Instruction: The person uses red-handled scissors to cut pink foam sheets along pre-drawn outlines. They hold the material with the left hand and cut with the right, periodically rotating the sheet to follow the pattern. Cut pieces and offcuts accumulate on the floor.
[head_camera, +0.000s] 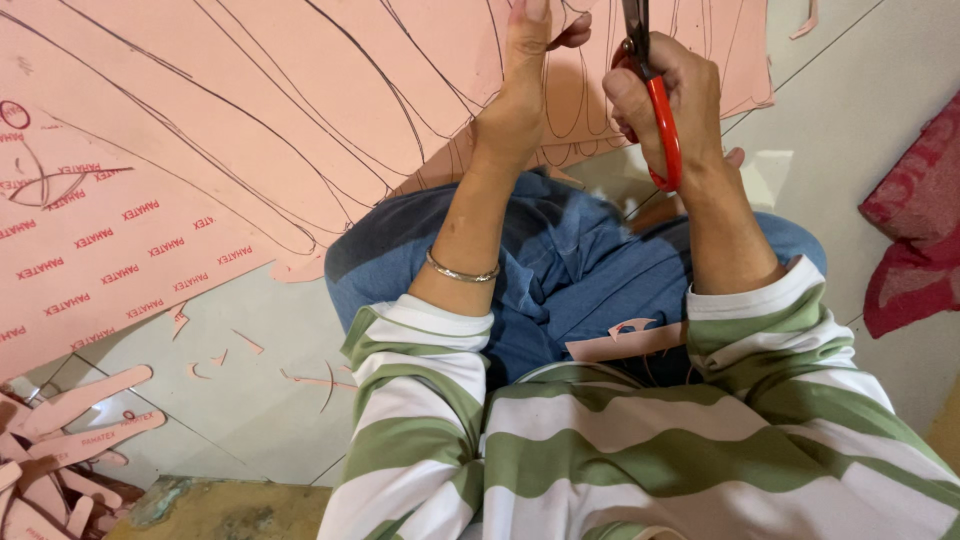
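Seated on a pale tiled floor (880, 60), we work a large sheet of pink board (250, 110) marked with long curved pencil lines and rows of red printed lettering. The sheet lies spread across the floor ahead of our knees and to the left, its near edge lifted over our lap.

Our left hand (515, 95) grips that near edge, thumb up along the face of the sheet and fingers (572, 32) curled around behind it, pinching the board between them. A thin metal bangle (460, 272) circles the left wrist.

Our right hand (665, 95) is closed on a pair of scissors (655, 105) with red handles, fingers threaded through the loops and pressed together around them. The dark blades point up toward the top of the frame, just beside the left hand; we cannot tell whether the blades are parted or whether they bite the board.

Blue trousers (570, 260) cover our legs, and green-and-white striped sleeves (420, 400) are pushed up the forearms. A small cut pink piece (625, 342) rests on our lap.

At lower left, a pile of cut pink strips (70, 440) with rounded ends lies on the floor, with thin pink offcuts (250, 345) scattered near it. A red patterned cloth (915, 220) sits at the right edge.
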